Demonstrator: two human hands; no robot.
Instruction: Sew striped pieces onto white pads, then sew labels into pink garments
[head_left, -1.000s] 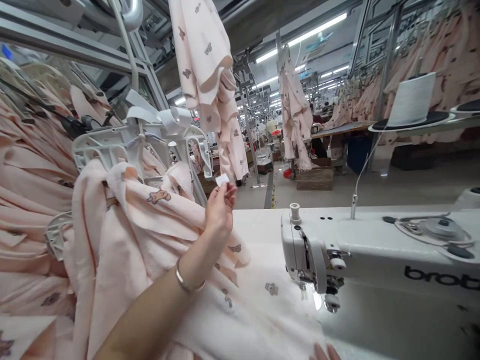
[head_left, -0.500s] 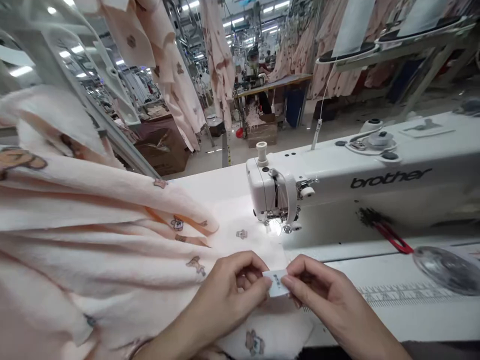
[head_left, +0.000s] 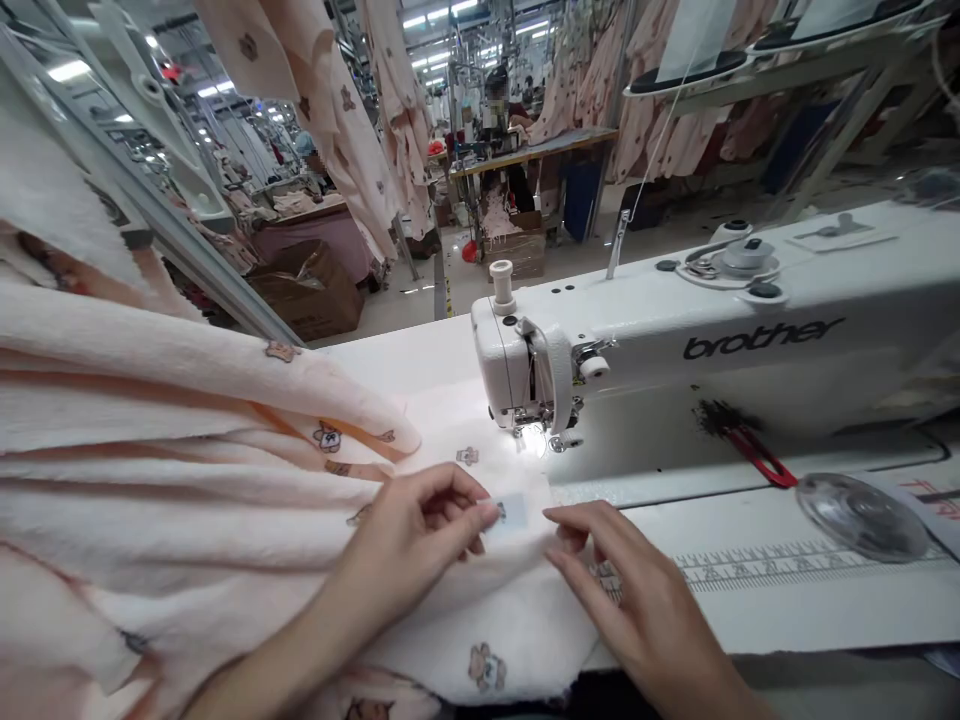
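Observation:
A small white label (head_left: 511, 514) with dark print is pinched between the thumb and fingers of my left hand (head_left: 427, 525). It lies over pale pink plush fabric (head_left: 315, 510) printed with small bears. My right hand (head_left: 622, 580) is just right of the label, its thumb and forefinger apart and touching or close to the fabric edge. Behind the hands is the lit needle area of a white sewing machine (head_left: 517, 370), with fabric lying up to it.
A red-handled brush (head_left: 759, 458) and a clear round dish (head_left: 862, 517) lie right of my right hand. A ruler strip (head_left: 750, 567) runs along the table. Thread cones (head_left: 694, 40) and hanging pink garments stand beyond.
My right hand has let go of the label, and its fingers have parted. My left hand has shifted left with the label. The whole view has shifted slightly.

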